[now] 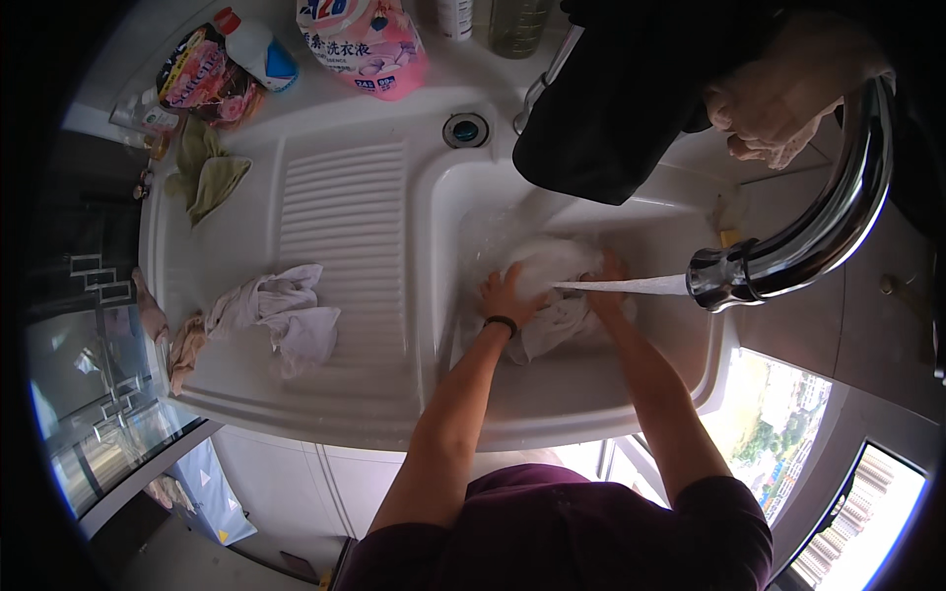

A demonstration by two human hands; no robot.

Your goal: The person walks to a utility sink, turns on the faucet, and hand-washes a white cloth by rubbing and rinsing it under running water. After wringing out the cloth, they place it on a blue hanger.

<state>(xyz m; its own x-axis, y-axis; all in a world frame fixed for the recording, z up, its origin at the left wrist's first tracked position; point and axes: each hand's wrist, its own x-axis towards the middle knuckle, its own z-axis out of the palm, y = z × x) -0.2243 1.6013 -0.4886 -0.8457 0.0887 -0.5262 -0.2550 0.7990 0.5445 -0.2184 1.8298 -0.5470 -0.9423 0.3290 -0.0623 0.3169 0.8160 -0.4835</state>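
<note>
White wet cloth (550,325) lies in the basin of a white laundry sink (672,377), under running water from a chrome faucet (720,279). My left hand (510,297), with a dark band at the wrist, presses on the cloth's left side with fingers spread. On its right side is my right hand (606,284), partly hidden by splashing water and the stream; whether its fingers grip the cloth cannot be told. Left of the basin, a crumpled white garment (273,310) rests beside the ribbed washboard (344,221), partly over its edge.
Detergent pouches (362,52) and a white bottle with a red cap (255,52) stand along the back ledge. A green cloth (211,173) lies at back left, a tan cloth (188,351) at the left rim. Black fabric (591,111) hangs over the basin's back, near the faucet.
</note>
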